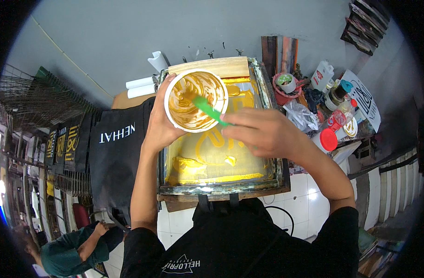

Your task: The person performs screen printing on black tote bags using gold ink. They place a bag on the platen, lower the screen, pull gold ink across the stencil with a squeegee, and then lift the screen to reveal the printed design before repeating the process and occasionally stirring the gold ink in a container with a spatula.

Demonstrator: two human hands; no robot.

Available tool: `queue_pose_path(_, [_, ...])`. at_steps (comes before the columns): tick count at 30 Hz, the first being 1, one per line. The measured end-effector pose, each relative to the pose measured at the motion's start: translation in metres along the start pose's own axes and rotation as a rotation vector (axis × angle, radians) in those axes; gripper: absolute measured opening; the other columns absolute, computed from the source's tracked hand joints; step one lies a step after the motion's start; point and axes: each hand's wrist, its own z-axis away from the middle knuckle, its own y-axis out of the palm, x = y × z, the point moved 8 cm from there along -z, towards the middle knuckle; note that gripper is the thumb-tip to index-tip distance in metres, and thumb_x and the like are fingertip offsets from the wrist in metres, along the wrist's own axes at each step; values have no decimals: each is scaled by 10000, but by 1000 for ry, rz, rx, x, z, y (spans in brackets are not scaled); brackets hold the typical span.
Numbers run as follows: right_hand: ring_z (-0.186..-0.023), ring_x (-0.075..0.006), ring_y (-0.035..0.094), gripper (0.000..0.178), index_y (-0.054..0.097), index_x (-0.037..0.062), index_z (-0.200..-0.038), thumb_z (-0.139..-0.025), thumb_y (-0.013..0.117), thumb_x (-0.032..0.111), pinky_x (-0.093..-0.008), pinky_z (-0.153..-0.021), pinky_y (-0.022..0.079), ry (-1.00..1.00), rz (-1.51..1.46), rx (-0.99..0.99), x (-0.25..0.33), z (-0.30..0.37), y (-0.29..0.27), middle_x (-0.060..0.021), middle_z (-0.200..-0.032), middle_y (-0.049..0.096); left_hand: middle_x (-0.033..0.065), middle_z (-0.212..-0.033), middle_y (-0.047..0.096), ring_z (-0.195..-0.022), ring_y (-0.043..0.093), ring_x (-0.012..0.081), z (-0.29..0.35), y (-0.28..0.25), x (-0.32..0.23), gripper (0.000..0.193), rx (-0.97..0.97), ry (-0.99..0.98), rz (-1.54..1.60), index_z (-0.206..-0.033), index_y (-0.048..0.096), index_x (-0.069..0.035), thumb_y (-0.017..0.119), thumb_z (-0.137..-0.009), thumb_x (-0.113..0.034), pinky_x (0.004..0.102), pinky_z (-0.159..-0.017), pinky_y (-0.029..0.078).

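Observation:
My left hand (157,121) grips a round white tub (225,92) from its left side, tilted so that its inside shows. Streaky golden-brown and yellow ink (189,99) coats the inside. A green spatula (207,109) is pinched in my right hand (265,132), its blade dipping into the ink; the blade's tip looks blurred. Below the tub lies a screen-printing frame (221,189) whose mesh bears yellow ink (189,167) in smears and patches. At its far end rests a wooden squeegee (237,67) with a yellow-stained edge.
Black printed fabric pieces (115,148) hang over the left side. White rolls (142,87) lie behind them. On the right, a cluttered surface holds a red-lidded jar (327,140), a white jug (322,75) and a pink bucket (282,95). Another person (75,250) sits at the lower left.

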Motion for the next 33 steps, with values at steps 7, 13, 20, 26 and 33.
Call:
queue_pose_path(7, [-1031,-278,705,390,702,48,-1065,-680,738,-5,-356,-762,606,-90,53,100,9,-14,12,-114,-1203,687,198,-1591,401,-1500,364,374,0,5,-13,1167,-8,149,-107,-1545,384,-58,994,-558,-181,473,-1235,307])
queue_pose_path(13, [-1051,-289,705,385,700,52,-1063,-684,730,-7,-360,-785,610,-61,105,46,11,-14,3,-119,-1208,688,193,-1587,407,-1501,364,371,4,2,-11,1150,-22,122,-58,-1544,374,-45,988,-580,-167,472,-1236,305])
queue_pose_path(20, [-1023,-299,714,389,710,66,-1075,-698,732,-27,-376,-815,611,-11,4,20,1,-6,8,-122,-1208,699,187,-1629,336,-1490,382,319,3,1,-8,1224,-38,166,-116,-1586,267,-31,990,-605,-147,454,-1231,334])
queue_pose_path(26, [-1025,-295,707,384,703,59,-1104,-727,725,-13,-390,-855,594,43,-66,-137,-12,9,8,-126,-1202,697,184,-1643,299,-1483,388,302,8,2,-12,1283,-64,287,-229,-1607,199,-25,998,-609,-133,448,-1232,347])
queue_pose_path(33, [-1066,-306,694,407,691,43,-1127,-723,713,2,-393,-887,588,26,-3,-209,-5,1,0,-139,-1228,685,181,-1627,317,-1476,395,302,8,7,-1,1292,-94,268,-197,-1602,188,-24,1002,-607,-147,451,-1239,336])
